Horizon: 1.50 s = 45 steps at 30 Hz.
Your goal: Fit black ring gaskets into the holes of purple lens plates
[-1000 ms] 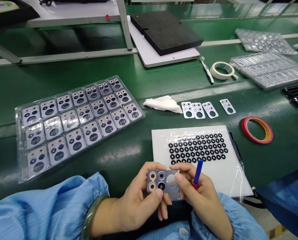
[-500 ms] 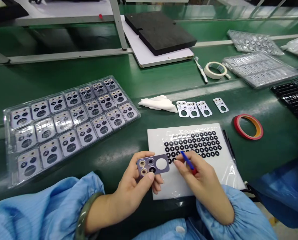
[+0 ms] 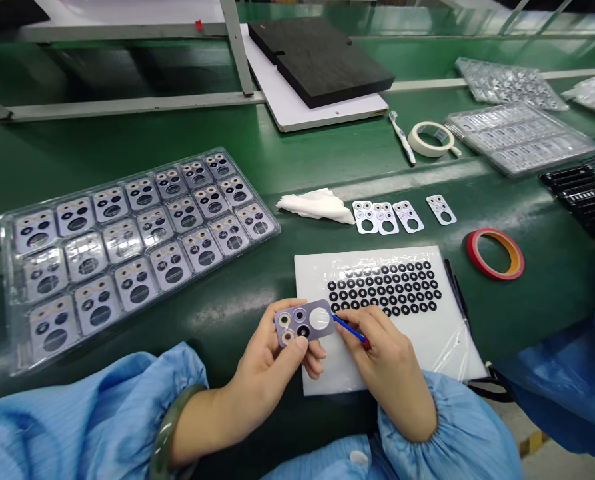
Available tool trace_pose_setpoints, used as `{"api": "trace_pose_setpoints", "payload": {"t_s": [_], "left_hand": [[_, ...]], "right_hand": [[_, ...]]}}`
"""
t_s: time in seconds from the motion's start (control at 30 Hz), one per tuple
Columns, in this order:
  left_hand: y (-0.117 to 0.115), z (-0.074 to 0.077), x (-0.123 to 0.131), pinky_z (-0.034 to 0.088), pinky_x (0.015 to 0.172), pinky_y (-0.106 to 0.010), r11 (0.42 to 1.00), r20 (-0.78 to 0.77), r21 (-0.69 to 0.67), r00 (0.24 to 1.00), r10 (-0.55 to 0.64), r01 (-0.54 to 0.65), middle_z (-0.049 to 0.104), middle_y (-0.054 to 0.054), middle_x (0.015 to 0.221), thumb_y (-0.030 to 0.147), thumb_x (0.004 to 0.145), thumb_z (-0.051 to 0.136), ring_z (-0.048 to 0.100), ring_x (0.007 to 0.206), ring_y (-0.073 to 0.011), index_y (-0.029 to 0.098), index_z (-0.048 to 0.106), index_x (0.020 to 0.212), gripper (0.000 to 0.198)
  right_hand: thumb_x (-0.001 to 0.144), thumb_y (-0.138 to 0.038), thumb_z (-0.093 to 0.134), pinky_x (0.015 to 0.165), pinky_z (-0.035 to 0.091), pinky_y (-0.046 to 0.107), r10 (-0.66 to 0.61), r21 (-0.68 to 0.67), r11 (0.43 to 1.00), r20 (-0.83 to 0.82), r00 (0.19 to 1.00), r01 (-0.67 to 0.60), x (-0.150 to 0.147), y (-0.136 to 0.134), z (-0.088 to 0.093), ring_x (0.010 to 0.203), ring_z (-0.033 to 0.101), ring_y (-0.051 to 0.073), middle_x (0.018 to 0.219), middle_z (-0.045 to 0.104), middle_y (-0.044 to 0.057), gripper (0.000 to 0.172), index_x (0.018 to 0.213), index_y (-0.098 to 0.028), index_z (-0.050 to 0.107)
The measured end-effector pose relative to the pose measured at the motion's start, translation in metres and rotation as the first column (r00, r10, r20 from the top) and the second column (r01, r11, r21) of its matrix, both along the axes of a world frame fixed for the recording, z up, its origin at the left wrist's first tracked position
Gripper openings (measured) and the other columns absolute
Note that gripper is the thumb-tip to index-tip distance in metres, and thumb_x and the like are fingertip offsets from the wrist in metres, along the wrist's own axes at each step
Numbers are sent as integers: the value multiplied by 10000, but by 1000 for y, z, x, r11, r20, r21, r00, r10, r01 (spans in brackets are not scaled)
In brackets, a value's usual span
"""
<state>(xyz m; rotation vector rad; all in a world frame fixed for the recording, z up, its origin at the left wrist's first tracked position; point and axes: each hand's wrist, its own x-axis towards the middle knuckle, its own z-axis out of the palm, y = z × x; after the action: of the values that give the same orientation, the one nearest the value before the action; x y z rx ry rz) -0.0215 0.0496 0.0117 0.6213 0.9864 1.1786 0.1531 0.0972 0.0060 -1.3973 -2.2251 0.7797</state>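
My left hand (image 3: 272, 360) grips a grey rectangular plate (image 3: 293, 313) with one large round opening and several small ringed holes, like a phone camera cover; white shows through the large opening. The thumb presses on its lower edge. My right hand (image 3: 377, 347) is closed around a thin blue tool (image 3: 347, 328) with a red part, its tip at the plate's right end; whether it touches, I cannot tell. Beneath both hands lies a white sheet (image 3: 312, 277) carrying rows of small black rings (image 3: 391, 294), some hidden by my right hand.
To the left sits a clear tray (image 3: 272, 230) of similar plates. Beyond the sheet are a white cloth (image 3: 317, 205), several loose plates (image 3: 408, 217), red tape (image 3: 496, 271), masking tape (image 3: 431, 150) and a toothbrush (image 3: 402, 138). A person's blue sleeve (image 3: 562, 380) is at right.
My right hand has moved left and turned, bringing the blue tool's tip from above the rings to the plate's right end. My left hand has raised the plate slightly.
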Motion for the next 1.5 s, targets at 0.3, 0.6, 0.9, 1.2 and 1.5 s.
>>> {"api": "trace_pose_setpoints", "payload": {"t_s": [0.3, 0.6, 0.9, 1.2, 1.5], "left_hand": [[-4, -2, -1, 505, 611, -208, 997, -22, -33, 998, -65, 64, 622, -9, 739, 352, 915, 571, 575, 624, -103, 185, 396, 1167, 349], [-6, -5, -1, 474, 577, -211, 987, -142, 34, 978, -151, 157, 562, 0, 724, 392, 932, 518, 525, 596, -102, 175, 418, 1145, 320], [-6, -8, -1, 452, 575, -224, 976, -252, 96, 954, -165, 194, 547, 1, 747, 348, 956, 459, 520, 611, -111, 180, 429, 1133, 245], [-7, -8, -1, 452, 572, -220, 976, -272, 117, 951, -148, 185, 539, 7, 744, 336, 959, 447, 520, 610, -112, 187, 425, 1128, 226], [-6, -5, 0, 455, 573, -204, 982, -191, 84, 970, -149, 168, 525, 11, 729, 341, 944, 483, 515, 614, -105, 182, 447, 1088, 218]], "right_hand": [[907, -231, 524, 680, 460, 237, -81, -108, 992, -166, 983, 64, 5, 5, 6, 739, 578, 124, 814, 605, 21, 113, 880, -185, 623], [822, -344, 634, 480, 381, 174, -298, -582, 813, -369, 880, 31, -5, 0, 36, 535, 445, 71, 636, 538, -19, 180, 753, -180, 656], [852, -306, 600, 565, 467, 203, -282, -599, 800, -428, 859, -36, -29, 0, 32, 561, 582, 99, 623, 594, -9, 166, 775, -165, 645], [856, -293, 606, 580, 461, 184, -278, -529, 849, -417, 865, 18, -32, 0, 30, 566, 558, 76, 612, 558, -33, 157, 766, -171, 649], [889, -208, 557, 619, 451, 212, -75, -166, 986, -310, 948, 24, -32, -11, 25, 663, 572, 100, 753, 596, 3, 106, 912, -198, 660]]}}
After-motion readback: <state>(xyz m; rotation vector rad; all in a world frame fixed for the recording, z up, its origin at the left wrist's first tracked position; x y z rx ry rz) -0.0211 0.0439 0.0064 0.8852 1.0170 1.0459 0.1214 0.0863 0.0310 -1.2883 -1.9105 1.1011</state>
